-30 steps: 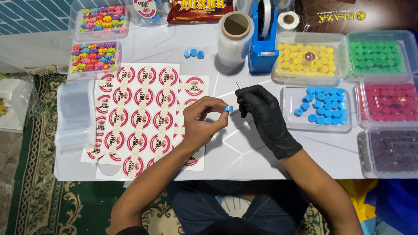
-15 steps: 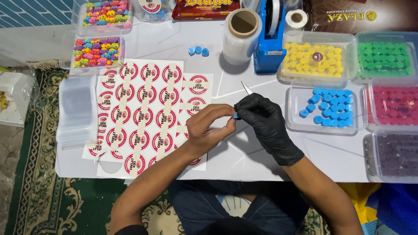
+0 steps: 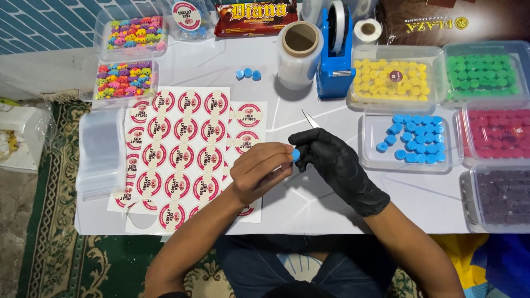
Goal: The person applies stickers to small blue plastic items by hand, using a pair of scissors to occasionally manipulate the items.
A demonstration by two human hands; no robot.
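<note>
Holding Blue Disc Between Both Hands

Pinching small blue disc (image 3: 296, 154) in bare left hand (image 3: 259, 171) fingers above white surface (image 3: 309, 204), beside sticker sheet (image 3: 182, 149). Gripping slim metal tweezers (image 3: 309, 118) in gloved right hand (image 3: 334, 163), fingers closed, tip touching disc.

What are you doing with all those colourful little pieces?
A person sits at a white table. The bare left hand pinches a small blue round piece, while the right hand, in a black glove, holds a thin pointed tool against it. A sheet of round red-and-white stickers lies to the left. Clear tubs to the right hold blue pieces, yellow pieces and green pieces. Three more blue pieces lie loose near a roll of clear film.
</note>
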